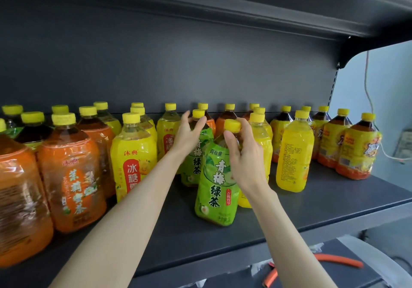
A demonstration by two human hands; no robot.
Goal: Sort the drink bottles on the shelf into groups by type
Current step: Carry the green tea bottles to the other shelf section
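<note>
Two green-label tea bottles with yellow caps stand mid-shelf. My right hand [242,153] grips the neck of the nearer green bottle [215,189], which tilts left. My left hand [188,134] grips the neck of the farther green bottle [193,165] just behind it. Orange-label bottles [71,180] crowd the left side, with yellow-label bottles [133,165] beside them. A yellow bottle [292,153] stands to the right of my hands, its back label facing me.
The dark grey shelf [312,203] has bare space in front of the green bottles. Several yellow-and-orange bottles [356,149] stand at the right end. Another shelf board [223,4] hangs overhead. An orange hose [334,262] lies below.
</note>
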